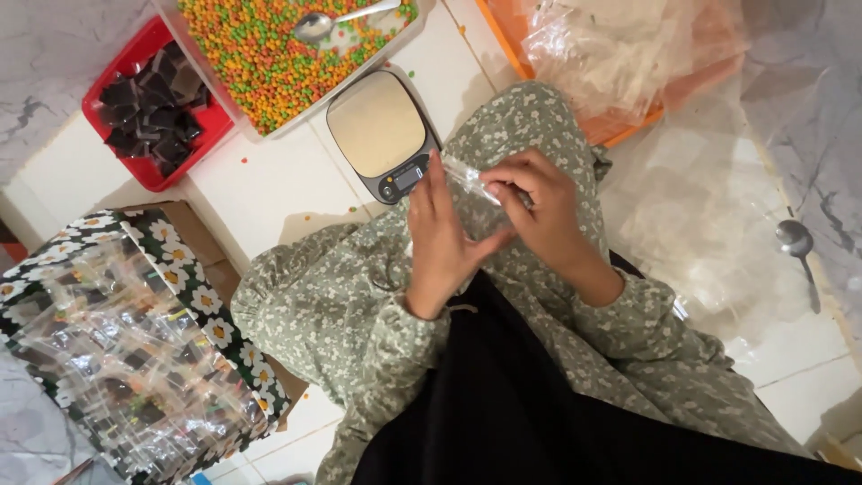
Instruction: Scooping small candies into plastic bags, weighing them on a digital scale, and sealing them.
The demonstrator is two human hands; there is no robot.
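The person sits on the tiled floor, and both hands meet over the lap on a small clear plastic bag. The left hand lies flat against the bag's near side, fingers straight and together, thumb steadying it from below; the right hand curls over the top, fingertips pinching the bag's upper edge. The step in hand looks like working the mouth of the bag apart, though I cannot tell whether anything is inside it. Just beyond the hands sits a small kitchen scale, its platform bare. Farther off stands a tray of orange and green sweets with a spoon lying in it, and to its left a red tray of dark wrapped pieces. At near left, a flowered box holds filled packets; at far right, an orange tray holds loose bags. The next move would call for a firm, even grip on the bag's two lips.
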